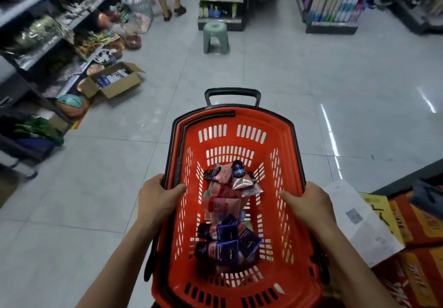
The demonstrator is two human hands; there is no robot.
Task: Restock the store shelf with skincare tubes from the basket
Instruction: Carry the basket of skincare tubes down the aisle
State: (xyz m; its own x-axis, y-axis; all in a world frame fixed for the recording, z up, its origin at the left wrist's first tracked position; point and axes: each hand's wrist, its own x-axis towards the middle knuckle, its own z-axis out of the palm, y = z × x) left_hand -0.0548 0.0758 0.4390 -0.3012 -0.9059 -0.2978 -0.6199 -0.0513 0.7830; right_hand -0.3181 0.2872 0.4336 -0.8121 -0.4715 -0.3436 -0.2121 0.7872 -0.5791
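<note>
The left hand and the right hand each grasped a side rim of the red basket, carried above the tiled floor. Inside lay a heap of skincare tubes: roughly four pink, four dark blue. A cardboard box of packets sat by the left shelf.

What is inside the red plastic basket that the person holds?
The red plastic basket holds a loose pile of skincare tubes: pink tubes in the middle, dark blue tubes nearer the person. What lies under them is covered.
</note>
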